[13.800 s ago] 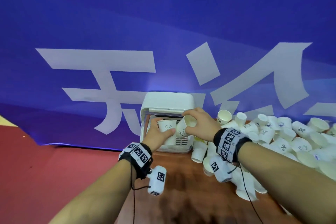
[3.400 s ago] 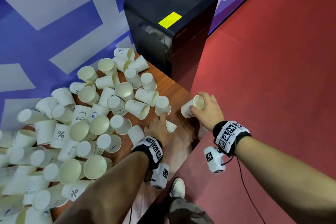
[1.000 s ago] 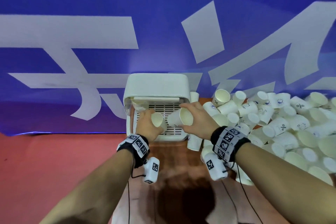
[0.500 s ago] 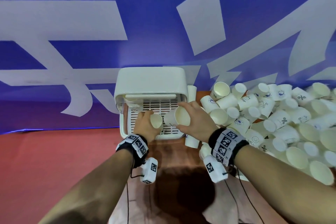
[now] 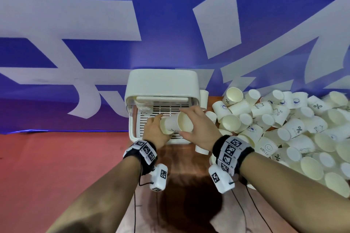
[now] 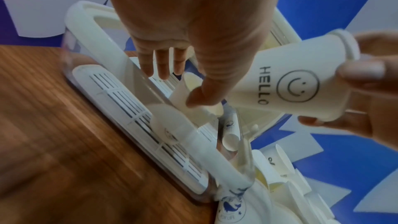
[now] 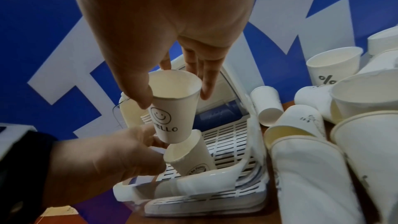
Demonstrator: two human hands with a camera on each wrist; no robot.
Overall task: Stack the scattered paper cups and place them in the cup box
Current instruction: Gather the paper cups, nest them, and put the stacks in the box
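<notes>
Only the wrist views show both hands (image 7: 137, 125) gripping separate cups (image 7: 174, 108).

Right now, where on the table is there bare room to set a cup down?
Bare wood shows on the table in front of the cup box, between the two forearms. To the right, the loose cup pile crowds the tabletop.

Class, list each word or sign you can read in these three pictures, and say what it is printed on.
"HELLO", beside a smiley face: on the held cup, gripped by the right hand.
"HELLO", under a smiley: on a pile cup.
"%": on another pile cup.
Large white characters on the blue banner: cropped, unreadable.
Other cup prints: too blurred.
</notes>
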